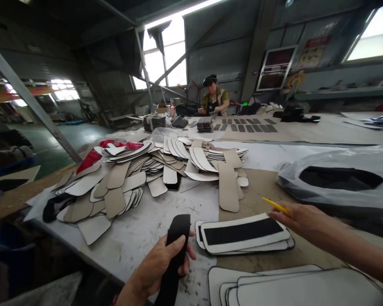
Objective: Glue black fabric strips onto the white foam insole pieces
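Observation:
My left hand (161,259) is wrapped round a black strip (178,238) above the table's near edge, thumb on top. My right hand (290,214) holds a yellow pen-like tool (276,205), its tip pointing up and left. Just below that hand lies a small stack of white rounded panels (249,246); the top one bears a black strip (244,230) along its middle. Nearer to me is another stack of larger white panels (293,289) with dark edges.
A big heap of white and beige pieces (169,157) covers the table's far left part. Clear plastic with black material (341,177) lies at the right. Across the table a person (214,100) works behind rows of grey strips (245,125).

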Motion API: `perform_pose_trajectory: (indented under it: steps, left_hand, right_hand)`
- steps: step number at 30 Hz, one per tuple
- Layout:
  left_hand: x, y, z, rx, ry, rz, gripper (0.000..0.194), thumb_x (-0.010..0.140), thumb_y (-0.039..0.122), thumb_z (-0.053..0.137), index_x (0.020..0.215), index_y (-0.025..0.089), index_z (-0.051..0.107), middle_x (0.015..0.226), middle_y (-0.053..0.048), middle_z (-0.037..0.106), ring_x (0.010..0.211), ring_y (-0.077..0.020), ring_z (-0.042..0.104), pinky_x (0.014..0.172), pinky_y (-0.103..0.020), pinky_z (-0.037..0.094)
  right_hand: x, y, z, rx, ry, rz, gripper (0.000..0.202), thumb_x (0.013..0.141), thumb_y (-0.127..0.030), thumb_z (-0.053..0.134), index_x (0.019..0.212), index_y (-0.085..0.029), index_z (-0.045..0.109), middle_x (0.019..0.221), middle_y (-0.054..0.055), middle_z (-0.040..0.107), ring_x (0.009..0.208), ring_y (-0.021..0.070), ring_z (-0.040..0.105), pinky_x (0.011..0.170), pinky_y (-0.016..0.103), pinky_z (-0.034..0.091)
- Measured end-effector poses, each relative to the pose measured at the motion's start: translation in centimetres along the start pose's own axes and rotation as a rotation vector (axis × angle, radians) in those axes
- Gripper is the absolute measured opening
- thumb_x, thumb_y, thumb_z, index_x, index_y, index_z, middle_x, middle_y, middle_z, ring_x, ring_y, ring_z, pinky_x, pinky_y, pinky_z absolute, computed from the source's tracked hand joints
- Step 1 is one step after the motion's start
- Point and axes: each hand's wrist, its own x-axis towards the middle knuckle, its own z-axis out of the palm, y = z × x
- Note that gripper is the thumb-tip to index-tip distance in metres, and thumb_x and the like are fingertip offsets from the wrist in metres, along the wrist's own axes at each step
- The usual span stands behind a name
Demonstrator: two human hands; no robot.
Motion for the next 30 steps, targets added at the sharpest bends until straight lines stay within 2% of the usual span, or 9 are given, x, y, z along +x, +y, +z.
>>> perform_pose_trajectory:
  steps: [3, 5, 7, 11, 15, 19, 23, 27, 30]
  left_hand:
    - [-1.1, 0.0, 0.2, 0.051, -0.104, -0.026, 0.03, 0.084, 0.035, 0.048, 0.103, 0.013, 0.053, 0.069, -0.004, 0.058, 0.046, -0.0063, 0.044, 0.047, -0.022, 0.027]
    - [-1.9, 0.2, 0.6, 0.14, -0.137, -0.05, 0.027, 0.083, 0.037, 0.049, 0.082, 0.011, 0.058, 0.059, -0.001, 0.054, 0.043, -0.005, 0.038, 0.045, -0.021, 0.023]
    - [-2.6, 0.4, 1.0, 0.219, -0.155, -0.078, 0.031, 0.08, 0.039, 0.052, 0.065, 0.012, 0.055, 0.053, 0.001, 0.049, 0.042, -0.0042, 0.035, 0.044, -0.021, 0.021]
    - [-3.8, 1.0, 1.7, 0.351, -0.278, -0.139, 0.03, 0.078, 0.042, 0.055, 0.066, 0.014, 0.054, 0.05, 0.003, 0.049, 0.039, -0.0037, 0.034, 0.04, -0.019, 0.021]
    - [-4.6, 1.1, 2.4, 0.427, -0.386, -0.147, 0.038, 0.078, 0.046, 0.051, 0.059, 0.013, 0.055, 0.046, 0.003, 0.048, 0.035, -0.0035, 0.034, 0.036, -0.019, 0.02]
    - [-5.4, 0.6, 3.3, 0.339, -0.385, -0.157, 0.039, 0.079, 0.045, 0.051, 0.06, 0.012, 0.058, 0.044, 0.002, 0.05, 0.032, -0.0027, 0.033, 0.034, -0.019, 0.019]
    - [-5.8, -0.3, 3.7, 0.162, -0.42, -0.185, 0.036, 0.08, 0.036, 0.051, 0.063, 0.007, 0.063, 0.052, -0.005, 0.059, 0.036, -0.0052, 0.047, 0.034, -0.016, 0.025]
    - [-5.8, -1.7, 3.4, 0.027, -0.362, -0.259, 0.023, 0.076, 0.029, 0.059, 0.083, 0.008, 0.063, 0.068, -0.011, 0.068, 0.046, -0.0129, 0.061, 0.039, -0.017, 0.038]
    - [-5.8, -2.6, 3.3, 0.028, -0.301, -0.307, 0.022, 0.075, 0.029, 0.06, 0.08, 0.007, 0.062, 0.068, -0.012, 0.067, 0.045, -0.0117, 0.058, 0.04, -0.017, 0.037]
  right_hand:
    - [-1.7, -4.4, 0.5, -0.024, -0.232, -0.096, 0.017, 0.068, -0.038, 0.063, 0.063, -0.022, 0.066, 0.047, 0.0, 0.056, 0.043, 0.0139, 0.048, 0.048, 0.027, 0.031]
    - [-3.2, -7.3, 0.6, -0.053, -0.294, -0.174, 0.014, 0.07, -0.034, 0.061, 0.065, -0.022, 0.065, 0.048, -0.001, 0.056, 0.043, 0.0127, 0.047, 0.047, 0.025, 0.031]
    - [-4.8, -9.6, 0.6, -0.104, -0.332, -0.3, 0.014, 0.073, -0.035, 0.06, 0.067, -0.022, 0.064, 0.055, -0.002, 0.058, 0.05, 0.0127, 0.049, 0.051, 0.024, 0.032]
    - [-7.2, -12.9, 0.1, -0.125, -0.427, -0.493, 0.014, 0.076, -0.034, 0.058, 0.076, -0.021, 0.063, 0.072, 0.0, 0.062, 0.065, 0.0141, 0.053, 0.061, 0.025, 0.035]
    - [-8.7, -15.1, -0.3, -0.109, -0.529, -0.478, 0.017, 0.074, -0.037, 0.061, 0.081, -0.021, 0.062, 0.078, 0.0, 0.06, 0.067, 0.0139, 0.052, 0.06, 0.023, 0.035]
    - [-9.8, -15.3, -0.2, -0.045, -0.607, -0.369, 0.018, 0.068, -0.035, 0.066, 0.074, -0.019, 0.061, 0.073, -0.001, 0.058, 0.065, 0.0139, 0.049, 0.057, 0.023, 0.034]
    - [-10.6, -13.7, -0.1, 0.342, -0.761, -0.205, 0.008, 0.076, -0.024, 0.053, 0.073, -0.018, 0.057, 0.066, -0.004, 0.051, 0.06, 0.01, 0.043, 0.056, 0.02, 0.034]
    - [-11.7, -11.3, 0.0, 0.445, -0.726, -0.059, 0.02, 0.078, -0.03, 0.052, 0.063, -0.018, 0.047, 0.055, -0.007, 0.037, 0.05, 0.0071, 0.031, 0.047, 0.019, 0.028]
    - [-12.6, -9.6, -0.1, 0.458, -0.672, 0.097, 0.032, 0.083, -0.044, 0.045, 0.062, -0.019, 0.043, 0.048, -0.008, 0.031, 0.042, 0.0067, 0.024, 0.04, 0.02, 0.021]
